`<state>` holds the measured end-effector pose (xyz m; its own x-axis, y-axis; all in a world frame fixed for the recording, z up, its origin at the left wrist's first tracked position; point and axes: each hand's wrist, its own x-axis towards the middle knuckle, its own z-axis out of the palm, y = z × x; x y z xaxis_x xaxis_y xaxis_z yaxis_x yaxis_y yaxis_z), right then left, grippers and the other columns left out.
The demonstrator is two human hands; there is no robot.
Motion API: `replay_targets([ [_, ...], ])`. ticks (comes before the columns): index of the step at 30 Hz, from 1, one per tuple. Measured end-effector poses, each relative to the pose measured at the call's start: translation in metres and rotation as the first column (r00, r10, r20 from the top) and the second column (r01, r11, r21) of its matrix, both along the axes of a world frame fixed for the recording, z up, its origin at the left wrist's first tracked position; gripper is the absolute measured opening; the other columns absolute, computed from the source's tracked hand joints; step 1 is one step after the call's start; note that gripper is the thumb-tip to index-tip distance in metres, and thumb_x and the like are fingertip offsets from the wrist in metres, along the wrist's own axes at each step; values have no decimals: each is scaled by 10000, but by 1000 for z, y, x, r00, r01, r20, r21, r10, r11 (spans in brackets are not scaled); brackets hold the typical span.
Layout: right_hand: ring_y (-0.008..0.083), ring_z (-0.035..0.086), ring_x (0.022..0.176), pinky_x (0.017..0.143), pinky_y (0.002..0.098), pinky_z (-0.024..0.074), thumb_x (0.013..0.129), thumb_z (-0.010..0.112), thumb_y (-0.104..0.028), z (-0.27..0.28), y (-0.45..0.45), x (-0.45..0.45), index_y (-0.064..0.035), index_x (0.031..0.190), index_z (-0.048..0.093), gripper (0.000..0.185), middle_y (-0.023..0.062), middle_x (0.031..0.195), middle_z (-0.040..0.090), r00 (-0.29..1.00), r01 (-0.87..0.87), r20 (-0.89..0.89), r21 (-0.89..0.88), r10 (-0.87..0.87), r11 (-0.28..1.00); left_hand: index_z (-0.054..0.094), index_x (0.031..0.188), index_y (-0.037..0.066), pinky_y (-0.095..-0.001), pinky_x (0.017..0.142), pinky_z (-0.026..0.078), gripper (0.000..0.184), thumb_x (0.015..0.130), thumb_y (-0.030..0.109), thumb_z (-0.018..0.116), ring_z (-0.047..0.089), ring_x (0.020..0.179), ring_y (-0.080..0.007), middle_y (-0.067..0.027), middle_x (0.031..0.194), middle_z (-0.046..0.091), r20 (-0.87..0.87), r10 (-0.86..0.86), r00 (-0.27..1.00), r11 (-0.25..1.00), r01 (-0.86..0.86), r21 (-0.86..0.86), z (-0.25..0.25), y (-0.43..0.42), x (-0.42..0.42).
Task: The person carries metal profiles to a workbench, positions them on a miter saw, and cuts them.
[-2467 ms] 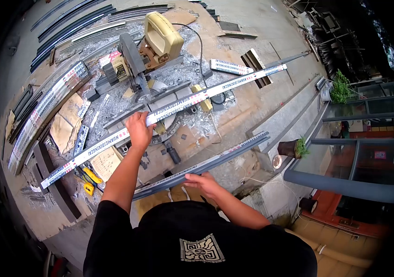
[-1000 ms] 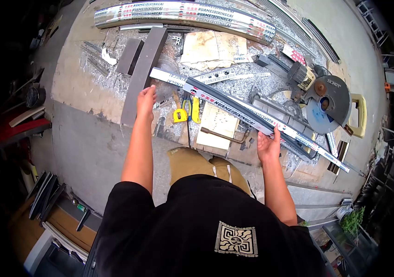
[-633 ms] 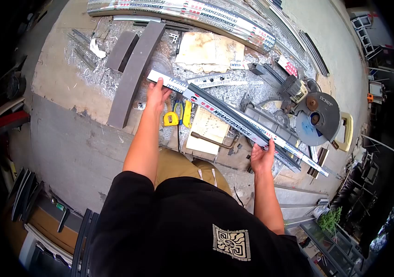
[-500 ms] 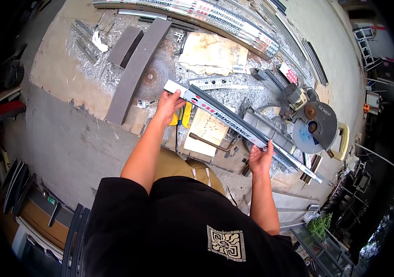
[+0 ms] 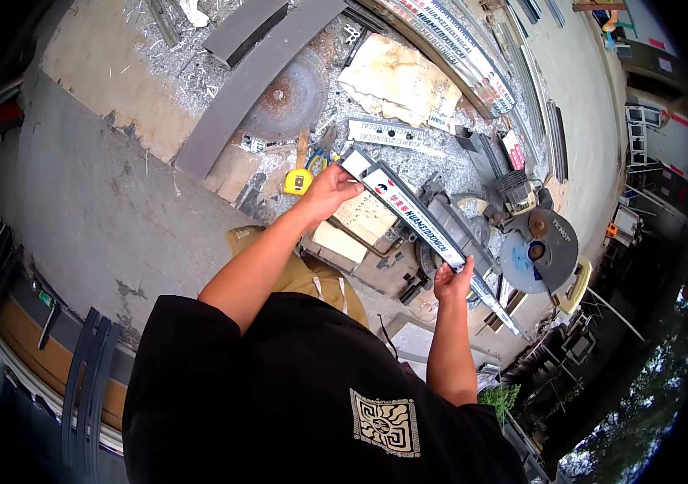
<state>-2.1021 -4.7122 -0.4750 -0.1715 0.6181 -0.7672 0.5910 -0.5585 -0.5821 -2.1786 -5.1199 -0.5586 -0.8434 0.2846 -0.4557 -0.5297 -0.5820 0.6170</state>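
A long aluminium profile (image 5: 413,222), wrapped in white film with printed lettering, slants across my front above the bench. My left hand (image 5: 332,194) grips its upper left end, thumb along the side. Farther down its length, my right hand (image 5: 454,282) holds it between thumb and fingers. A notched open section shows at the upper end. Just left of my left hand lies a yellow tape measure (image 5: 297,182), beside pliers (image 5: 324,153) with blue and yellow handles. Below the profile are a sheet with handwriting (image 5: 340,242) and an L-shaped wrench (image 5: 372,244).
A miter saw (image 5: 539,248) stands to the right. A round saw blade (image 5: 283,95) lies partly under a long grey panel (image 5: 255,89). Wrapped profiles (image 5: 449,48) and stained cardboard (image 5: 399,77) lie at the back, among metal shavings.
The view has shifted and turned. The profile slopes more steeply, its upper end turned to show the notched section. Both hands keep hold of it. The tape measure has come into fuller view.
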Motion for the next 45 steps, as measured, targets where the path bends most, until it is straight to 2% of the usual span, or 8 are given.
replay_targets([
  [11, 224, 715, 622, 524, 326, 610, 952, 555, -824, -33, -20, -13, -99, 1124, 629, 748, 101, 732, 699, 920, -206, 324, -81, 222, 975, 583, 1354, -25, -335, 1019, 532, 587, 917, 239, 872, 678, 1167, -198, -127, 1271, 714, 180, 78, 981, 993, -59, -106, 1, 3, -6],
  [17, 291, 717, 612, 545, 385, 603, 965, 537, -822, -32, -35, -10, -37, 1060, 651, 799, 158, 782, 734, 810, -369, 504, 41, 300, 929, 604, 1306, -37, -342, 999, 537, 579, 901, 266, 886, 683, 1133, -194, -129, 1236, 723, 272, 196, 942, 977, -165, -135, -18, 10, 1],
  [20, 380, 719, 677, 659, 475, 608, 957, 552, -818, -33, -17, 0, 15, 1158, 652, 863, 184, 793, 733, 475, -843, 684, 173, 553, 510, 596, 1302, -47, -339, 1000, 538, 594, 902, 282, 887, 688, 1129, -200, -137, 1232, 721, 255, 240, 937, 970, -219, -109, -26, 17, 4],
  [21, 431, 719, 974, 895, 501, 576, 925, 715, -688, -11, -51, -11, 41, 1334, 600, 843, 236, 1042, 738, 295, -954, 843, 230, 450, 195, 588, 1322, -33, -334, 1006, 535, 581, 921, 278, 871, 679, 1137, -188, -122, 1239, 713, 257, 244, 935, 967, -216, -133, -24, 18, 4],
  [24, 441, 602, 1278, 1095, 489, 482, 846, 876, -491, 13, -99, -22, 16, 1432, 569, 834, 259, 1349, 644, 94, -816, 797, 405, 597, -413, 581, 1356, 3, -318, 1012, 522, 539, 965, 276, 834, 655, 1142, -155, -81, 1240, 695, 240, 265, 934, 960, -232, -158, -11, 20, 1],
  [25, 402, 506, 1414, 1160, 469, 438, 784, 944, -302, 20, -115, -31, -21, 1490, 535, 863, 241, 1539, 508, -5, -839, 741, 363, 671, -406, 589, 1350, 11, -312, 1005, 515, 525, 970, 281, 829, 647, 1132, -145, -69, 1228, 694, 210, 272, 939, 960, -249, -132, -10, 21, 1],
  [29, 414, 575, 1341, 1146, 480, 464, 802, 916, -189, 5, -145, -48, -36, 1506, 530, 818, 219, 1453, 600, -137, -809, 662, 355, 737, -469, 620, 1318, 26, -313, 969, 517, 481, 984, 312, 815, 642, 1089, -128, -42, 1188, 698, 166, 302, 939, 948, -278, -153, -17, 28, 0],
  [45, 377, 714, 1158, 1013, 439, 566, 813, 901, -173, -13, -179, -70, -26, 1372, 667, 623, 205, 1295, 714, -162, -764, 706, 352, 689, -540, 665, 1199, -2, -349, 826, 565, 501, 942, 390, 840, 712, 941, -170, -84, 1038, 748, 41, 444, 895, 878, -425, -220, -47, 39, 3],
])
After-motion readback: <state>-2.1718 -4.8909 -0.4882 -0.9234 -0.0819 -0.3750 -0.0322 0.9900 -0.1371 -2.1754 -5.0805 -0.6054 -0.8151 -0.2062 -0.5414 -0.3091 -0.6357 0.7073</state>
